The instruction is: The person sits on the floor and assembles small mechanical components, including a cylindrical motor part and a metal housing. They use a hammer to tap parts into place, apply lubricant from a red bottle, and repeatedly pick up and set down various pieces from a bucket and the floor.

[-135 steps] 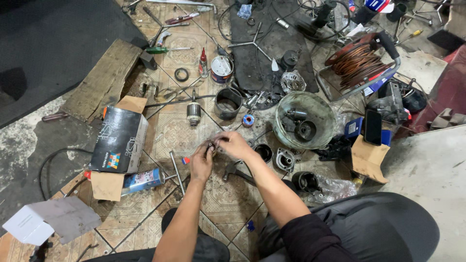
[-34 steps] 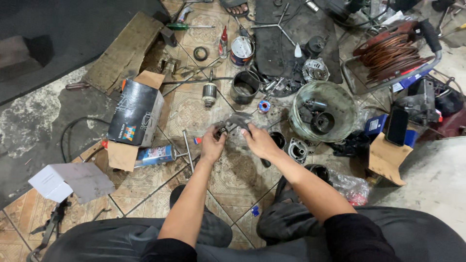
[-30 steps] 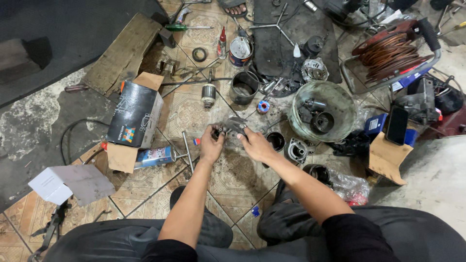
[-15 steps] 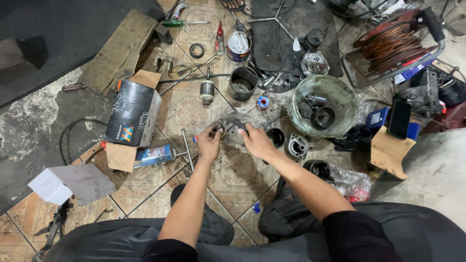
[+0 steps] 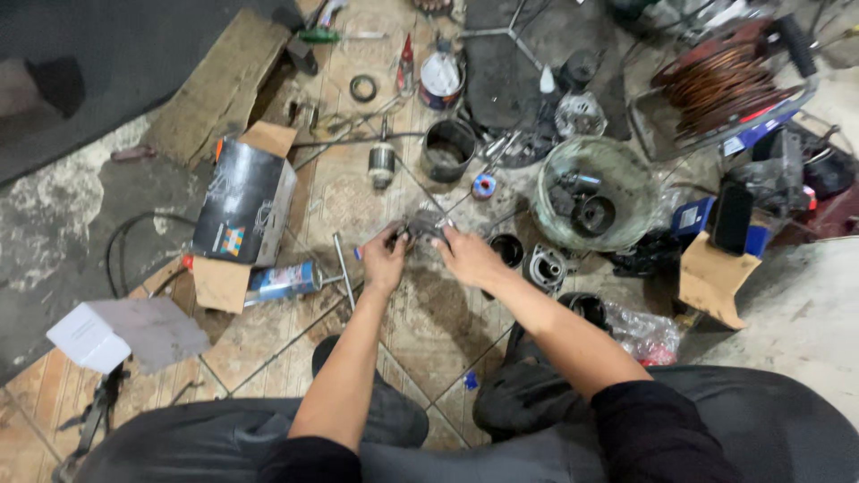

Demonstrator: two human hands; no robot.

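Observation:
A small grey metal part (image 5: 424,222) is held low over the tiled floor between both hands. My left hand (image 5: 385,259) grips its left side with the fingers curled. Its right side is pinched by my right hand (image 5: 465,257). The part's shape is mostly hidden by my fingers. I sit on the floor with my knees at the bottom of the view.
An open black cardboard box (image 5: 243,204) and a spray can (image 5: 283,281) lie left. A clear bowl of parts (image 5: 591,192), a dark cup (image 5: 447,149), a small motor part (image 5: 382,165), a copper wire coil (image 5: 720,85), a wooden plank (image 5: 213,85) and scattered tools surround the hands.
The view has shifted slightly, placing the hands a little higher in it. Both hands stay closed on the small part, with small finger movements around it.

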